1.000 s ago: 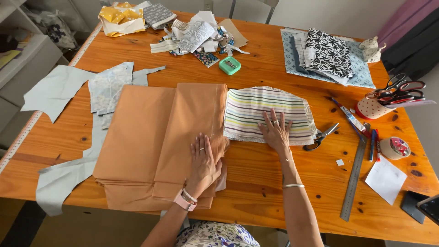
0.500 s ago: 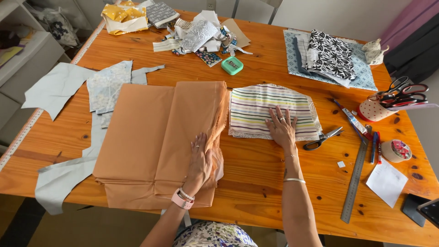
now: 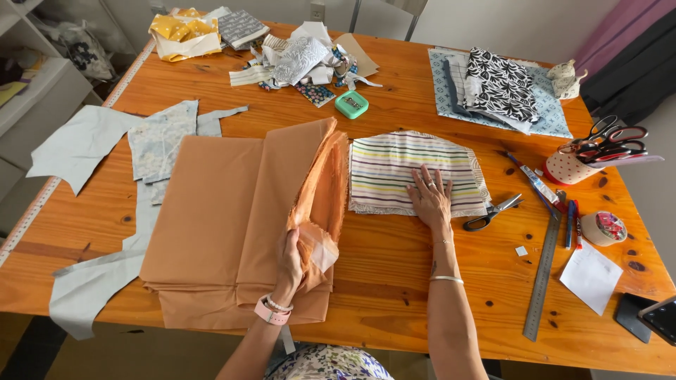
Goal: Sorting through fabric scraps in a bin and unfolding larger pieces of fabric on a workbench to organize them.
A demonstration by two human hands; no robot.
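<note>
A folded stack of orange fabric (image 3: 225,211) lies on the wooden table (image 3: 394,281) in front of me. My left hand (image 3: 292,260) grips the right edge of its upper layers and lifts them, so the edge stands up and curls. To the right lies a striped fabric piece (image 3: 401,165) with coloured horizontal lines. My right hand (image 3: 429,197) rests flat on the striped piece's lower right part, fingers spread.
Scissors (image 3: 493,211) lie just right of the striped piece, with a metal ruler (image 3: 543,271), pens and a white paper (image 3: 591,274) beyond. A cup of scissors (image 3: 598,151) stands far right. Grey-blue cut pieces (image 3: 105,148) lie left; fabric scraps (image 3: 303,60) and patterned fabrics (image 3: 500,84) at the back.
My left hand went from lying flat on the orange fabric to gripping and raising its right edge. My right hand stayed on the striped piece.
</note>
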